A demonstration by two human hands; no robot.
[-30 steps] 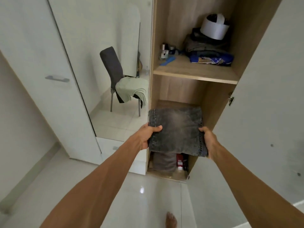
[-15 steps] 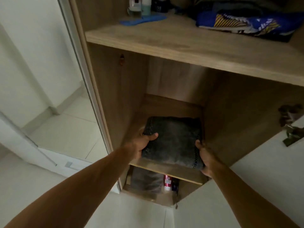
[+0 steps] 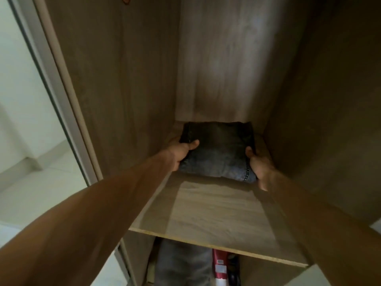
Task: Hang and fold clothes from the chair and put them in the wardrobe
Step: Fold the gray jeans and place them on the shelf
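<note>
Folded dark grey jeans [image 3: 218, 153] lie on the wooden wardrobe shelf [image 3: 214, 213], pushed deep toward the back panel. My left hand [image 3: 181, 153] grips their left edge, thumb on top. My right hand [image 3: 259, 168] holds the right edge by the stitched seam, thumb on the denim. Both arms reach into the compartment. The chair is out of view.
Wooden side walls [image 3: 127, 83] close in the compartment on both sides. Below the shelf, a grey garment [image 3: 181, 263] and a red bottle [image 3: 221, 269] stand in the lower compartment. The mirrored door's frame [image 3: 55, 65] runs along the left.
The jeans have gone from in front of the wardrobe onto the middle shelf and slid toward the back. My head has moved closer, so the upper shelf left the view.
</note>
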